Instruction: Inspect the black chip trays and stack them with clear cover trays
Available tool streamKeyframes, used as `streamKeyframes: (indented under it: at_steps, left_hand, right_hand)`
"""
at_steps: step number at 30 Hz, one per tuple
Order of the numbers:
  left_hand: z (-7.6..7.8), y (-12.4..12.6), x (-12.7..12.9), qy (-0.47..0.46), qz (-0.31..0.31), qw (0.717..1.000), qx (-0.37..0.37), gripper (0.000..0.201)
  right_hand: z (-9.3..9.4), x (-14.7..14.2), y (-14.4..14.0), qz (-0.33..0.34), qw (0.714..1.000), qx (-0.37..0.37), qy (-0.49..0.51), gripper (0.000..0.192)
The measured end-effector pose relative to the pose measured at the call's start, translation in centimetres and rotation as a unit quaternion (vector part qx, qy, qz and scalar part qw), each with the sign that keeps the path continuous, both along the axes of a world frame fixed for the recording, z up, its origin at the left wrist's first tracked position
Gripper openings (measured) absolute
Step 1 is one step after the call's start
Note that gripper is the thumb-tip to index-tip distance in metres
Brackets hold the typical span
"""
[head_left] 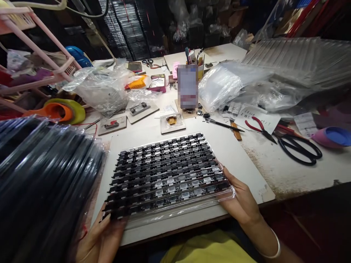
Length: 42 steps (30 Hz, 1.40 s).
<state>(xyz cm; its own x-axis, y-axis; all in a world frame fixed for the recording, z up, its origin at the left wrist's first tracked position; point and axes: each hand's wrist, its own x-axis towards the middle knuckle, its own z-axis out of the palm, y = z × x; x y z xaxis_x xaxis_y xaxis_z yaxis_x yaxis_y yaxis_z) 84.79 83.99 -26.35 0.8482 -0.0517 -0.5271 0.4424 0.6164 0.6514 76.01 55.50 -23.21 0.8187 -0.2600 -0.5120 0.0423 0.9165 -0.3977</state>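
Between my two hands is a clear plastic tray (175, 210) filled with rows of small black electronic connectors (167, 171). My left hand (101, 233) grips the tray's near left corner, thumb on top, slightly blurred. At the right edge, my right hand (240, 195) is closed around the rim, its thumb along the side and its other fingers partly hidden underneath. The tray is held over a white board (246, 171) on the table. Left of it stands a tall stack of filled black trays (46, 175), close to my left hand.
Beyond the board lie small fixture blocks (172, 123), a phone-like screen (188, 86), a black pen (223, 125), red-handled pliers (260, 129) and black scissors (300, 149). Clear plastic bags (227, 82) and stacked clear trays (296, 62) fill the back right. A pink rack (41, 40) rises at left.
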Motion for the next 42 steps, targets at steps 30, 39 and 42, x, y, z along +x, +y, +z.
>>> streamKeyframes:
  at_steps: [30,39,42]
  left_hand:
    - [-1.6,0.9,-0.6,-0.045,-0.061,0.99,-0.121,0.055]
    - [-1.9,1.5,-1.0,-0.051,-0.085,0.986,-0.137,0.057]
    - [-1.9,1.5,-1.0,-0.048,-0.079,0.985,-0.145,0.059]
  right_hand:
    - [0.1,-1.0,0.2,-0.049,0.987,-0.075,0.135,0.034]
    - [-0.2,-0.6,0.1,-0.058,0.982,-0.073,0.164,0.043]
    - [0.3,-0.1,0.5,-0.076,0.977,-0.053,0.191,0.046]
